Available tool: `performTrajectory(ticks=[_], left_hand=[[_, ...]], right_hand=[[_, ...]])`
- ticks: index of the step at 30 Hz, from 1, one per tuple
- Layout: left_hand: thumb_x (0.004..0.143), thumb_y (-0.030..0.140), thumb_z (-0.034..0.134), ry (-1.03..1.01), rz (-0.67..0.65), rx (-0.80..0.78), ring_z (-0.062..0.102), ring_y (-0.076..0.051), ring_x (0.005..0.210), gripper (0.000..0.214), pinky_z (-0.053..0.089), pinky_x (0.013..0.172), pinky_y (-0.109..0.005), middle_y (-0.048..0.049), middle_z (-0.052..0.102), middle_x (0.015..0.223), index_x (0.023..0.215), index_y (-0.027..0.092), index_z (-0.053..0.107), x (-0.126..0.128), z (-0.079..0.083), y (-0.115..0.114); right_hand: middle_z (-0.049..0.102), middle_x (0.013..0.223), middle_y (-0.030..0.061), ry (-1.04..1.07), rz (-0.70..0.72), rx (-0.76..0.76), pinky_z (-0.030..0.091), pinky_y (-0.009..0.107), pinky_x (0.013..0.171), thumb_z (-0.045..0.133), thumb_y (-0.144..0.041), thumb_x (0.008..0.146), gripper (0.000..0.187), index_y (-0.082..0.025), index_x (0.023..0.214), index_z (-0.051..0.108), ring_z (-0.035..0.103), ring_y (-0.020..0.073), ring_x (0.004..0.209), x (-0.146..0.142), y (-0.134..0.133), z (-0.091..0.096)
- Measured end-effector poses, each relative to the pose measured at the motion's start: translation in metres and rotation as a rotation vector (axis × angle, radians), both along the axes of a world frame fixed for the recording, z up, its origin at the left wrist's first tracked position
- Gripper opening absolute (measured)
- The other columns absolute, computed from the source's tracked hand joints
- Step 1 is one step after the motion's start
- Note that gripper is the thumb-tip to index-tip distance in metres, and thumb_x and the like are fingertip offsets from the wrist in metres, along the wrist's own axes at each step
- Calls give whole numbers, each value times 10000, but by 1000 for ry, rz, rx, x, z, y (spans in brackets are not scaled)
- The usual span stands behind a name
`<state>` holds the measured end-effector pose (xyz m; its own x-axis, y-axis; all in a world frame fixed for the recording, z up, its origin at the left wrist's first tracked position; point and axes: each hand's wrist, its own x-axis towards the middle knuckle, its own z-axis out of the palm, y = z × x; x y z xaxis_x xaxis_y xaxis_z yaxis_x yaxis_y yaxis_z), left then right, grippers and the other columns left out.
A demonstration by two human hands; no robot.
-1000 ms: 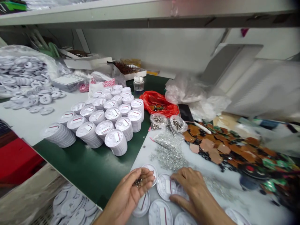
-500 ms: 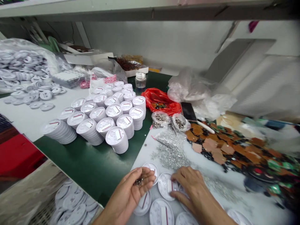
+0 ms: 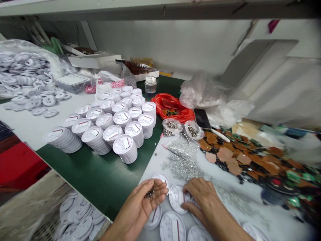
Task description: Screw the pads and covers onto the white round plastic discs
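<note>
My left hand [image 3: 147, 201] is cupped palm up, its curled fingers cradling a small heap of tiny metal parts [image 3: 149, 193]. Beside it, my right hand [image 3: 203, 199] reaches palm down over a shallow white round plastic cover [image 3: 175, 197]. Thumb and forefinger curl over that cover's right side, near a white rectangular piece; whether a small part sits between the fingertips is hidden. Similar covers lie around both hands, one behind the left fingers [image 3: 163, 179] and another nearer me with a dark red strip [image 3: 173, 227]. My right hand partly hides others.
Stacks of white covers [image 3: 125, 147] stand on the green tabletop [image 3: 100, 174]. Silvery small parts [image 3: 185, 164] are heaped ahead of my hands, below two bags of metal parts [image 3: 172, 125]. Brown boards [image 3: 230, 157] spread at right, near a red bag [image 3: 173, 107]. A shelf [image 3: 160, 11] overhangs.
My left hand has shifted very slightly right, its fingers still cupped around the metal parts. My right hand stays at the same cover with almost no movement.
</note>
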<state>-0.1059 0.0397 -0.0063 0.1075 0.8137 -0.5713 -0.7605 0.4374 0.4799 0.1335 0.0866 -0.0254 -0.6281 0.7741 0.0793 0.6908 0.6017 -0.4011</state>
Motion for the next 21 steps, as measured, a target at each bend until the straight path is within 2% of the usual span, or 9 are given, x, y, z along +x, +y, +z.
performTrajectory(ticks=[7,10,13,15,17,21], left_hand=[[724,301,930,-37,10,-2,753,-202,867,314,619,797,-249,-134,792,946,891,76,787,2,1,-1],[727,290,927,-36,13,-10,755,-206,872,303,619,793,-246,-136,793,944,892,77,790,1,1,-3],[727,299,927,-31,12,-21,757,-210,875,302,619,795,-246,-142,792,953,887,81,792,-1,3,-4],[729,304,927,-24,8,-19,757,-210,874,306,620,796,-249,-144,791,963,891,81,792,0,6,-4],[728,305,929,-24,-5,-9,757,-209,863,310,620,793,-253,-147,789,962,893,81,790,5,10,-5],[692,313,953,-90,-56,13,758,-206,839,339,615,780,-248,-139,782,930,868,74,788,23,14,-5]], right_hand=[[670,933,38,-11,0,-14,468,407,740,823,-139,778,274,-234,951,633,627,275,870,-4,1,1],[678,952,41,2,24,-18,479,412,732,819,-187,800,286,-240,1005,627,636,275,868,2,3,5],[687,965,43,96,27,68,484,401,722,695,-222,918,191,-253,1083,603,642,259,863,11,6,20],[687,949,44,178,-22,169,483,391,728,598,-196,974,115,-252,1074,595,639,245,857,13,6,34],[684,932,45,237,-64,244,484,380,748,556,-169,991,105,-247,1051,595,635,231,857,9,2,48],[693,977,49,259,37,264,501,346,758,595,-156,964,186,-244,1128,606,649,215,897,-9,-8,60]])
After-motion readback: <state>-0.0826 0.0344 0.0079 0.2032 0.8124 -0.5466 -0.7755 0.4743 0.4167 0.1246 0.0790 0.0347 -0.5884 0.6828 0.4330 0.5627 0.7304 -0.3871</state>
